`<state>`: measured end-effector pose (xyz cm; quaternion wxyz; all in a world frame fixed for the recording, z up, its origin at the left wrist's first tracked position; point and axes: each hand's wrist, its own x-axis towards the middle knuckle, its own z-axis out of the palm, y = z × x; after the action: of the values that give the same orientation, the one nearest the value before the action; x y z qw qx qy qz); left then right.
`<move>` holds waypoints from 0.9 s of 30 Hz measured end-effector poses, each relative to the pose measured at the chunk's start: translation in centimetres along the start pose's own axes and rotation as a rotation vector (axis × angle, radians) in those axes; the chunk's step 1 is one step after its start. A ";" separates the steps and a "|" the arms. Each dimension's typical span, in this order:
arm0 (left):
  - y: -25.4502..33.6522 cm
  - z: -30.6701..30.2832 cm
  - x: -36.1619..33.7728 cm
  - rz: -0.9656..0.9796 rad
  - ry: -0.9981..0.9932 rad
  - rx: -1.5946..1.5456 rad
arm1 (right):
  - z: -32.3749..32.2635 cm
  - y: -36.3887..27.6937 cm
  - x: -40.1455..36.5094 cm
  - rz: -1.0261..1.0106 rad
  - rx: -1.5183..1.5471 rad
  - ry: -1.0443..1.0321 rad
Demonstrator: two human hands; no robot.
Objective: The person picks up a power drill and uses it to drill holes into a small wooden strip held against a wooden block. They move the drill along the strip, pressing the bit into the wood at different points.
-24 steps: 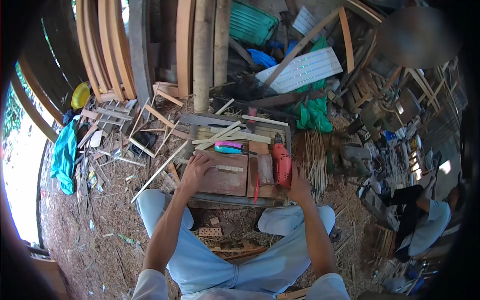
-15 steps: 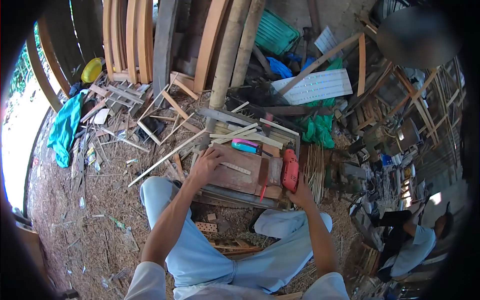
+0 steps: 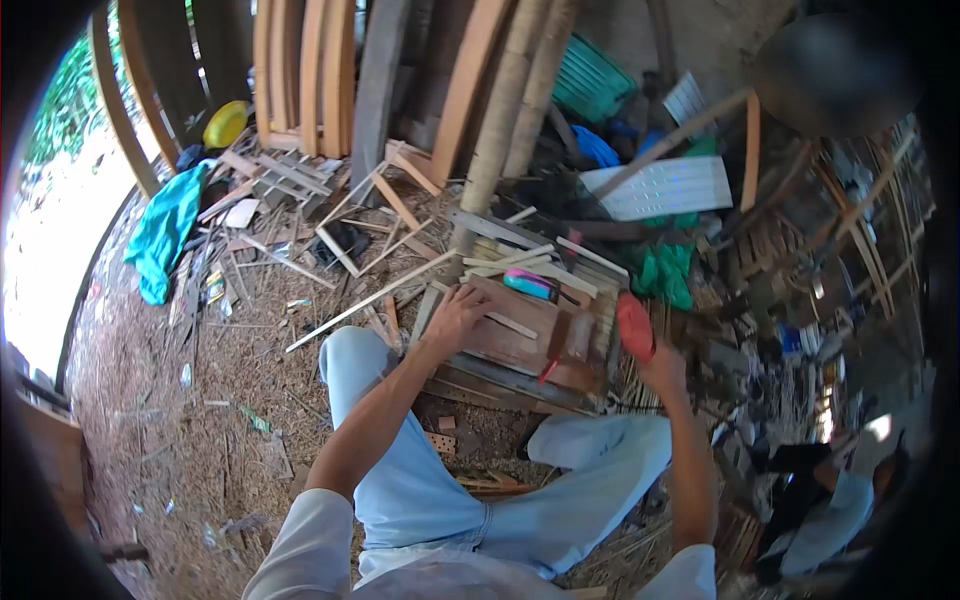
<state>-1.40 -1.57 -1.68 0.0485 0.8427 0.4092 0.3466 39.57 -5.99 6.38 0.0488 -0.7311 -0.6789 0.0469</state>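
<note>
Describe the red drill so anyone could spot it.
Start at the low wooden bench near the picture's centre. At its right edge, the right hand holds the red drill; its thick, rounded body sets it apart from the slim red stick on the bench.

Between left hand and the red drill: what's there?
Head view: a pale strip extending from the left hand over a reddish-brown board, then a brown block, blurred, nearer the red drill.

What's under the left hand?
A pale strip runs out to the right from under the left hand, across the brown board. The hand covers part of both; anything else beneath it can't be seen.
</note>
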 end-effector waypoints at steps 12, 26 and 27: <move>0.8 1.4 0.6 0.071 -0.053 -0.054 | -20.5 -5.3 -5.0 0.000 0.937 -0.033; 2.3 1.6 0.8 0.000 -0.130 -0.202 | -19.4 -12.1 -8.2 0.049 0.985 -0.482; 2.3 1.5 0.9 -0.021 -0.140 -0.206 | -19.2 -12.4 -8.0 0.053 0.985 -0.480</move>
<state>1.49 -2.14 -1.49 0.1668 0.8511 0.3756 0.3268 29.36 -13.22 27.05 0.2280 -0.6072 -0.5501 0.5260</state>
